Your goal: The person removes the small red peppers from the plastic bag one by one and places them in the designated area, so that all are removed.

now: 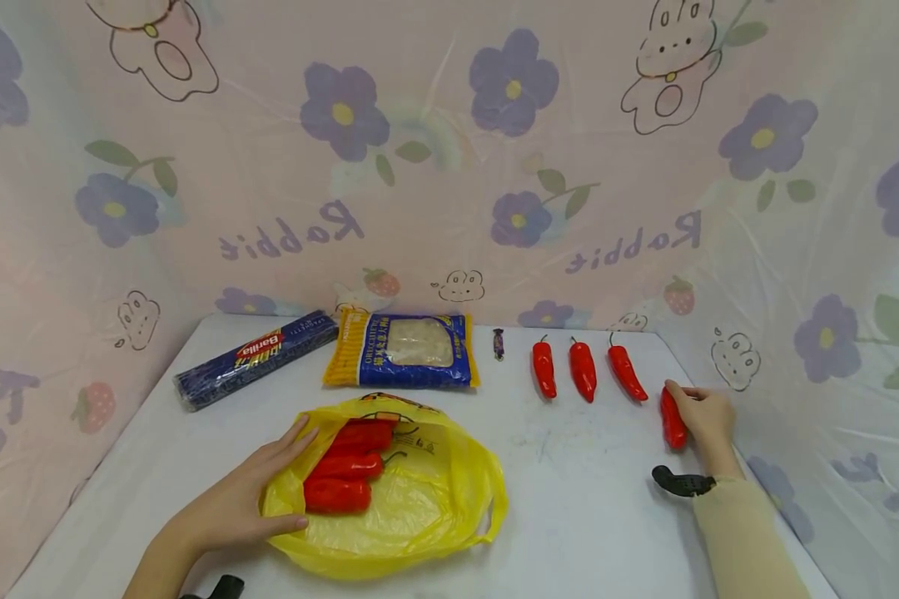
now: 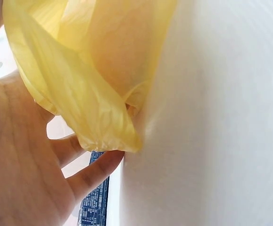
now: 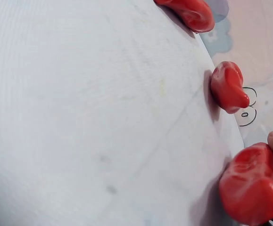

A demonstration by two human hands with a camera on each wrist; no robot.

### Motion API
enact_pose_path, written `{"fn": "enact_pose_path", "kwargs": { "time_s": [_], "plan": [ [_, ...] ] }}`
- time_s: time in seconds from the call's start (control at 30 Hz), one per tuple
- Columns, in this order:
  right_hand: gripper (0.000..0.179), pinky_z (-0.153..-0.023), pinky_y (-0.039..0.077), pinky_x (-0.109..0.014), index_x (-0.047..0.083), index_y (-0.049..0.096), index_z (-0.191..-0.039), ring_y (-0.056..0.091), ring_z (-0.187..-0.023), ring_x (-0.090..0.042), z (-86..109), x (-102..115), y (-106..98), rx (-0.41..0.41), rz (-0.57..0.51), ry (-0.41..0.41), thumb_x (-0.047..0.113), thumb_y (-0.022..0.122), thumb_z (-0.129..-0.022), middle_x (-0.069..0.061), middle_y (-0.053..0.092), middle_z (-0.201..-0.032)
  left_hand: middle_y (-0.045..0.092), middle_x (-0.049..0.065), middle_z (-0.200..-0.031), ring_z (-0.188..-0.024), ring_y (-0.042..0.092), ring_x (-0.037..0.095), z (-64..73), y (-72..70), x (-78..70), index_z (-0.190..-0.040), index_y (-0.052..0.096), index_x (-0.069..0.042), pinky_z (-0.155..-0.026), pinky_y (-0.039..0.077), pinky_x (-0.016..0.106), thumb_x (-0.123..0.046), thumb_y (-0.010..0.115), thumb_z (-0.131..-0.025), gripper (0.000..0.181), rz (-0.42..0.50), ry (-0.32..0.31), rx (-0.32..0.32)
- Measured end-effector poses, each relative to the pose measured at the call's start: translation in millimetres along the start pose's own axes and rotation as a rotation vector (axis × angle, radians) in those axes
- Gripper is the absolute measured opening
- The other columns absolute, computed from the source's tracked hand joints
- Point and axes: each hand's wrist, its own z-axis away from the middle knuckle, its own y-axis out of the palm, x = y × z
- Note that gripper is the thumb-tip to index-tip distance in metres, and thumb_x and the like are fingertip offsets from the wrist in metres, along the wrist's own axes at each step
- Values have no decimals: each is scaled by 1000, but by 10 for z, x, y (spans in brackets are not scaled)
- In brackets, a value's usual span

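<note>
On the right of the table, my right hand [image 1: 707, 420] pinches the stem end of a red chili pepper [image 1: 673, 423], which lies nearly lengthwise to me. The right wrist view shows that same pepper [image 3: 252, 186] large, with a fingertip on it. My left hand [image 1: 243, 491] is spread against the left rim of a yellow plastic bag [image 1: 412, 532], thumb and fingers apart. Bag film [image 2: 89, 108] drapes by the fingers in the left wrist view. Inside the open-mouthed bag lie red peppers [image 1: 339, 495], three of them visible.
Three more red peppers [image 1: 583, 372] lie in a row at the back right. A small dark wrapped candy [image 1: 499, 344] is left of them. Behind the bag lie a blue and yellow pasta packet [image 1: 419, 341] and a Barilla spaghetti pack [image 1: 258, 358]. Patterned curtains [image 1: 419, 183] enclose the table.
</note>
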Motion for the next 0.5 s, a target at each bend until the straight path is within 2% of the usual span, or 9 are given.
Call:
{"fn": "enact_pose_path", "kwargs": {
  "time_s": [0.1, 0.17, 0.23, 0.33, 0.4, 0.5],
  "plan": [
    [69, -81, 50, -38, -15, 62, -134, 56, -118, -47, 8, -44, 14, -29, 5, -17, 48, 55, -105, -37, 60, -134, 22, 5, -177, -151, 39, 47, 4, 3, -2, -167, 38, -27, -106, 47, 74, -62, 81, -83, 101, -7, -1, 0],
    [67, -78, 48, -36, -14, 63, -132, 58, -117, -47, 25, -64, 8, -47, -4, -33, 47, 57, -105, -37, 62, -132, 22, 5, -177, -152, 39, 47, 3, 7, -3, -167, 38, -26, -107, 46, 74, -62, 81, -83, 101, -11, 1, 0],
    [66, -79, 51, -37, -13, 62, -134, 61, -116, -48, 57, -77, -9, -50, -2, -42, 45, 59, -104, -38, 63, -132, 22, 6, -177, -152, 38, 48, 0, 7, -5, -167, 37, -26, -107, 45, 74, -63, 80, -83, 101, -11, -2, 2],
    [66, -89, 59, -46, -12, 56, -141, 61, -119, -50, 130, -75, -47, -21, 3, -22, 43, 63, -103, -39, 60, -136, 22, 6, -177, -152, 38, 48, -6, 9, -6, -167, 37, -26, -107, 45, 75, -63, 80, -83, 102, -9, -8, 7],
    [68, -96, 59, -53, -11, 52, -144, 59, -122, -51, 188, -72, -78, 10, 19, -14, 41, 65, -103, -40, 57, -139, 22, 6, -177, -152, 38, 49, -7, 7, -5, -167, 37, -26, -106, 46, 75, -63, 80, -83, 102, -5, -10, 8],
    [68, -95, 60, -56, -11, 49, -144, 57, -121, -52, 277, -64, -144, 58, 46, -31, 37, 69, -101, -41, 54, -139, 22, 6, -177, -152, 37, 49, -5, 4, -3, -167, 37, -27, -106, 46, 75, -63, 80, -82, 102, -3, -14, 12]
  ]
}}
